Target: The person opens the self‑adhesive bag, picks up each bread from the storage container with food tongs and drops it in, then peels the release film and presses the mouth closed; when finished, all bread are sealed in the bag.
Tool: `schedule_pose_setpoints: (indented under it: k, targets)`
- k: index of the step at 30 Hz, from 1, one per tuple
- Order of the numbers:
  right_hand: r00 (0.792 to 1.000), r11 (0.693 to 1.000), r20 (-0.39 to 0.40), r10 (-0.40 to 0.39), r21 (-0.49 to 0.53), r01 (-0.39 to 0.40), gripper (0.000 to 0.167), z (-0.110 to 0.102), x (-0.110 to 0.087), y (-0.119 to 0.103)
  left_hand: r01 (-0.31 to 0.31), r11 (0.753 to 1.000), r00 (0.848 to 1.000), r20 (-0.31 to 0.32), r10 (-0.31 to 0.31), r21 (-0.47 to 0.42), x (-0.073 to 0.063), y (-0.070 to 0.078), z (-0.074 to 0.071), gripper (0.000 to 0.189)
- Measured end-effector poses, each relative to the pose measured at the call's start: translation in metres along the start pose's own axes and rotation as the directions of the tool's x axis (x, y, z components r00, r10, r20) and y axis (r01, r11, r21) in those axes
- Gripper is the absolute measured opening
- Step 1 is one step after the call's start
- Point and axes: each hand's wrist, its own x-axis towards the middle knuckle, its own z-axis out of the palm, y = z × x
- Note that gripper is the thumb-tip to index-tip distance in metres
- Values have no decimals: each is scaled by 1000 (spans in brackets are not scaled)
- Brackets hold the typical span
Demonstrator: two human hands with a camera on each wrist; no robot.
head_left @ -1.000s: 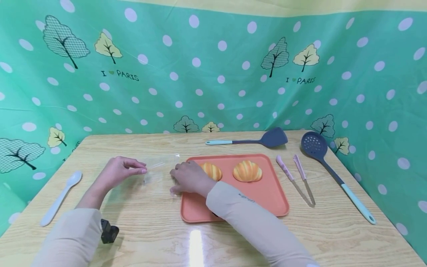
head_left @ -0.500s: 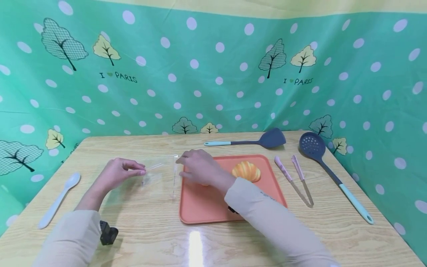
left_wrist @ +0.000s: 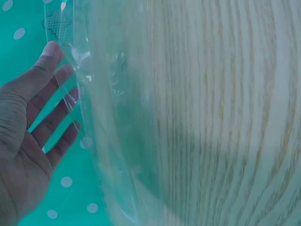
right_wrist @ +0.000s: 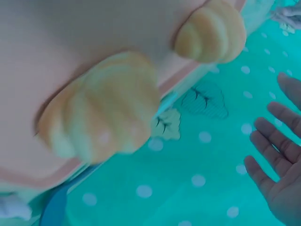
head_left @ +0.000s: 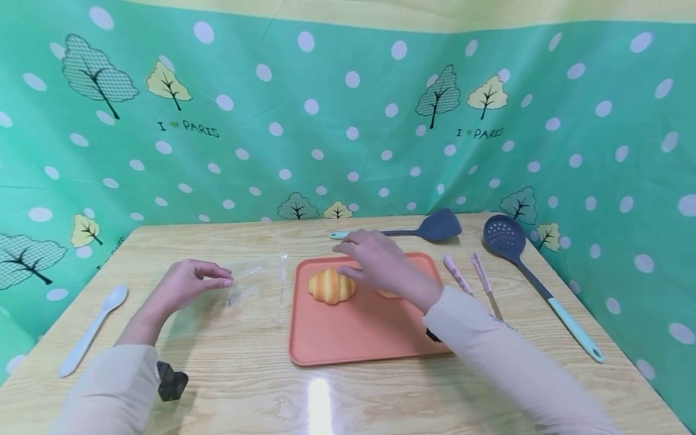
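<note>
My left hand [head_left: 190,285] pinches the edge of a clear plastic bag [head_left: 263,290] that lies to the left of the tray. In the left wrist view the see-through film [left_wrist: 113,94] reaches from the thumb and fingers across the wood. My right hand [head_left: 380,263] is over the pink tray [head_left: 348,341], fingers extended and holding nothing. On the tray sits one croissant [head_left: 330,286], in plain sight. A second croissant [head_left: 388,295] is mostly hidden by the right hand from above, but the right wrist view shows this croissant [right_wrist: 103,110] whole, close below the hand.
A pale spoon [head_left: 92,329] lies at the left. Behind the tray is a spatula [head_left: 440,225]. Tongs [head_left: 484,278] with pink handles and a skimmer [head_left: 505,238] lie to the right. A patterned green cloth [head_left: 348,121] hangs behind the table.
My right hand has moved from the bag's right edge rightward across the tray, uncovering the left croissant and covering the right one. The left hand keeps its grip on the bag.
</note>
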Motion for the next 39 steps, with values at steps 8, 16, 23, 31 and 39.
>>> schedule_pose_setpoints:
  k: [8, 16, 23, 31, 39]
  targets:
    - [994, 995, -60, 95, -10, -95, 42, -15, -35, 24, -11, 1000, 1000, -6, 11, 7, -2, -1, -4, 28]
    - [960, 966, -116, 256, 72, -248, 44, -23, -70, 45, -13, 1000, 1000, -7, 13, 20, -2, -2, -5, 29]
    - [908, 913, -144, 394, 173, -369, 41, -19, -104, 63, -6, 1000, 1000, -2, 6, 19, -1, -1, -2, 28]
    - [835, 837, -143, 531, 241, -491, 45, -14, -141, 78, 1, 1000, 1000, 1, -1, 27, -1, -3, -1, 28]
    - [753, 730, -67, 655, 314, -607, 55, -7, -169, 94, 1, 1000, 1000, 7, -1, 30, -1, -4, 0, 28]
